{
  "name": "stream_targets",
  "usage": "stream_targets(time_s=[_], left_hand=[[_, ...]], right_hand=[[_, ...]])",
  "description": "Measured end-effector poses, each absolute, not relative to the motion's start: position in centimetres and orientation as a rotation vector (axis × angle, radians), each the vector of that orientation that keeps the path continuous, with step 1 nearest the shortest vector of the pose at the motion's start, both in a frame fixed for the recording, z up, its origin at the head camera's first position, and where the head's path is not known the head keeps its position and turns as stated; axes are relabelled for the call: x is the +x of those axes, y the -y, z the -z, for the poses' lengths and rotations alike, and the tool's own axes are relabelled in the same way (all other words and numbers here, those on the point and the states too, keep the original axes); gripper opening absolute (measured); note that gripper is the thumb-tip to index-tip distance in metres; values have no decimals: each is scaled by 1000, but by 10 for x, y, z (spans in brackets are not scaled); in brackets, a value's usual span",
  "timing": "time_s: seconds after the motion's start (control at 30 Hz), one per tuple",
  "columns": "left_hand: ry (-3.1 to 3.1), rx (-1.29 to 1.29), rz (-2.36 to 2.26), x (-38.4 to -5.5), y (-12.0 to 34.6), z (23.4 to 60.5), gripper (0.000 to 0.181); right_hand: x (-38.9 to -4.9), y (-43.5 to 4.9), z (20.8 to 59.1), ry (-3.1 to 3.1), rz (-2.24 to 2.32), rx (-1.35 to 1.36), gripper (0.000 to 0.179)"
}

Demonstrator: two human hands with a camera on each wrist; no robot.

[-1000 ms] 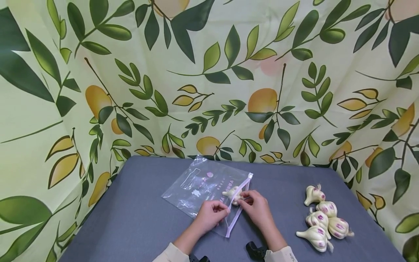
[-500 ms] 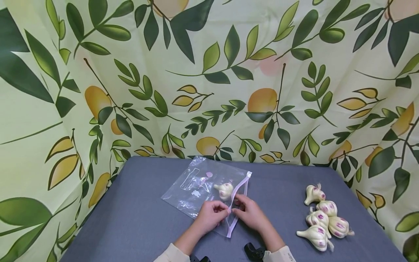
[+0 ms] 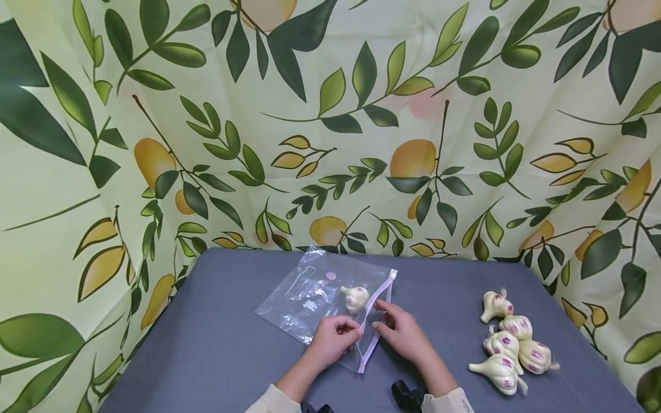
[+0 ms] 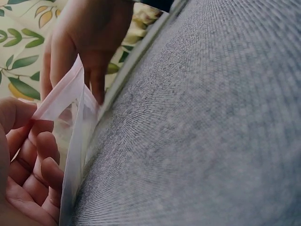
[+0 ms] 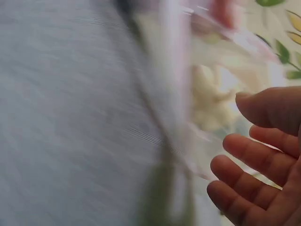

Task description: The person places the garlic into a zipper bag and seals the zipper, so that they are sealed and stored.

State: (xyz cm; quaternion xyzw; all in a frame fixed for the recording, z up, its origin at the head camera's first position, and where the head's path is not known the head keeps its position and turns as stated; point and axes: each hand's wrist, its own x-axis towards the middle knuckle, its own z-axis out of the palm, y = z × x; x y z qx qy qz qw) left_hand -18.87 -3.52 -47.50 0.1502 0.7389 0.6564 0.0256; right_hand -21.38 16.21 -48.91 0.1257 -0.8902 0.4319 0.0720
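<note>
A clear zip bag (image 3: 281, 307) with a pink zip edge lies on the table, its mouth turned toward my right side. Inside it sits one garlic bulb (image 3: 356, 299), a little beyond the mouth. My left hand (image 3: 331, 337) pinches the pink upper edge, which rises into a peak in the left wrist view. Beside the opening is my right hand (image 3: 404, 332), fingers spread and holding nothing. The right wrist view shows that palm and its loose fingers (image 5: 249, 181) near the blurred bag edge.
Several more garlic bulbs (image 3: 500, 373) lie clustered on the right of the grey table (image 3: 217, 344). A patterned cloth (image 3: 361, 172) hangs behind and at the sides. Black wrist devices (image 3: 408, 396) show by the sleeves.
The garlic bulb has moved left, deeper into the bag, and left my right hand's fingers. My right hand has drawn back out at the mouth. The left hand stays on the edge.
</note>
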Motion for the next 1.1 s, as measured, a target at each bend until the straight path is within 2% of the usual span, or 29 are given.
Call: stream_targets(time_s=[0.3,0.6,0.83,1.1], left_hand=[[-2247,440,-2049,-185,36,476,8],[-2268,444,-2054,-187,37,477,7],[-2263,453,-2050,-187,38,477,7],[-2264,465,-2060,-188,38,478,8]], right_hand=[[-193,-221,455,2613,-1009,202,39],[-144,-289,437,2650,-713,97,42],[-113,-327,455,2765,-595,55,42],[-110,-329,477,2803,-629,43,40]])
